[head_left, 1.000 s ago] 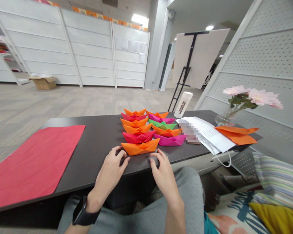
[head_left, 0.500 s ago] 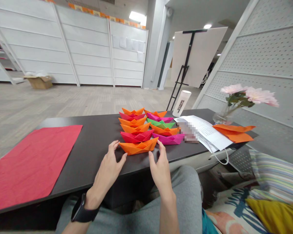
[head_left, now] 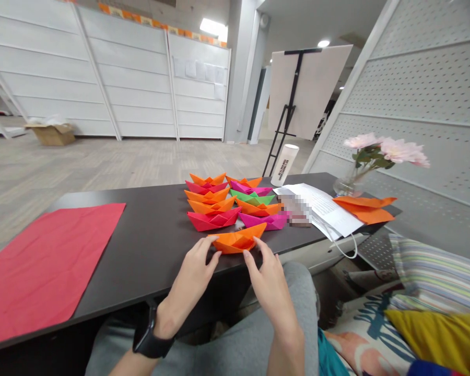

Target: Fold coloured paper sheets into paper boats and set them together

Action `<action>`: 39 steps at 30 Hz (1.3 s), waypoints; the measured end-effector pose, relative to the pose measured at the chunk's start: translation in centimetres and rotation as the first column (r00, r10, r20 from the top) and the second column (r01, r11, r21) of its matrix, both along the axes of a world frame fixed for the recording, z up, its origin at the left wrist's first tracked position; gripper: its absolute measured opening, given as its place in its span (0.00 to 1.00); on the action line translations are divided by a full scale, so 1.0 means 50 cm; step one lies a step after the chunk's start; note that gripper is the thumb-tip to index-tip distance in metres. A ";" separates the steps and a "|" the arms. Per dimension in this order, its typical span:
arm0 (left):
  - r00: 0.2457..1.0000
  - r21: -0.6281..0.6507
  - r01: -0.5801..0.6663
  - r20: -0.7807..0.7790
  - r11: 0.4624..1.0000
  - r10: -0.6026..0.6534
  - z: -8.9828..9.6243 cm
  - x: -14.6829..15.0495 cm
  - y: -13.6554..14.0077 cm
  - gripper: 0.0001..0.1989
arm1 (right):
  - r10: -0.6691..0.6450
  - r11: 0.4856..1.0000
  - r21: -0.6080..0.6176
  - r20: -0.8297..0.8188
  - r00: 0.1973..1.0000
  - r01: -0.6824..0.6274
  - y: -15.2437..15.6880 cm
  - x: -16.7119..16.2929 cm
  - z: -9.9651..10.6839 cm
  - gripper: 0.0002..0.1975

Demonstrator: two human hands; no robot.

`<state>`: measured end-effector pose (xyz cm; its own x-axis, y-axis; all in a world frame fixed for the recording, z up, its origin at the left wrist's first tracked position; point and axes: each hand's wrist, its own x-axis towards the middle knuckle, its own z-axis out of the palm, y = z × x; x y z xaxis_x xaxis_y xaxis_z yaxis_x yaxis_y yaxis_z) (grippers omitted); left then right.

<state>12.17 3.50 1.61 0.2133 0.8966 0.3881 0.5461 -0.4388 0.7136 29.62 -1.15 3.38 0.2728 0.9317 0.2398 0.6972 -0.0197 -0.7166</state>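
Observation:
An orange paper boat [head_left: 239, 241] is held between my two hands near the front edge of the black table. My left hand [head_left: 198, 266] has its fingers and thumb at the boat's left end. On the right end, the fingertips and thumb of my right hand [head_left: 267, 271] touch its side. Just beyond stand two columns of folded boats, among them a red paper boat [head_left: 213, 219], a magenta paper boat [head_left: 267, 221] and a green paper boat [head_left: 254, 198]. A black watch [head_left: 152, 334] is on my left wrist.
Red paper [head_left: 50, 261] lies on the table's left. Toward the right are printed sheets [head_left: 317, 203], folded orange paper [head_left: 364, 209], a white cylinder [head_left: 285, 166] and a flower vase [head_left: 347, 185]. Cushions [head_left: 438, 271] lie at lower right.
The front orange boat has shifted right and toward me, apart from the red boat behind it. Both hands moved with it and are closed in on its ends. The view has turned slightly.

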 end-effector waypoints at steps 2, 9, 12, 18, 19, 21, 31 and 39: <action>0.999 0.008 0.044 -0.014 0.999 -0.044 0.005 0.034 0.007 0.16 | -0.040 0.999 -0.001 0.015 0.999 0.040 -0.007 0.024 -0.001 0.25; 0.993 0.032 0.115 -0.044 0.993 -0.114 0.017 0.116 0.047 0.15 | -0.147 0.986 0.079 -0.022 0.989 0.148 -0.012 0.091 -0.010 0.28; 0.994 0.047 0.096 -0.055 0.994 -0.094 0.012 0.137 0.065 0.14 | -0.153 0.983 0.094 -0.041 0.987 0.156 -0.005 0.104 -0.019 0.28; 0.995 0.083 0.043 -0.093 0.996 -0.036 -0.016 0.160 0.084 0.13 | -0.138 0.982 0.123 -0.080 0.987 0.147 0.006 0.117 -0.033 0.27; 0.995 0.088 0.034 -0.100 0.996 -0.025 -0.020 0.162 0.084 0.14 | -0.135 0.980 0.133 -0.086 0.987 0.145 0.007 0.118 -0.034 0.26; 0.994 0.100 0.015 -0.112 0.995 -0.004 -0.026 0.164 0.083 0.15 | -0.127 0.978 0.156 -0.094 0.988 0.140 0.010 0.118 -0.034 0.25; 0.988 0.149 -0.028 -0.145 0.988 0.050 -0.014 0.155 0.041 0.22 | -0.139 0.980 0.125 -0.134 0.981 0.156 -0.005 0.118 -0.022 0.30; 0.965 0.194 -0.145 -0.188 0.970 0.181 0.030 -0.063 -0.089 0.17 | 0.098 0.971 0.232 -0.164 0.982 -0.058 -0.035 0.077 0.021 0.21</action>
<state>9.02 -0.94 3.12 0.1605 0.8467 0.5073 0.7458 -0.4407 0.4996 33.48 -2.92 4.43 0.2575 0.8788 0.4017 0.5556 0.2055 -0.8057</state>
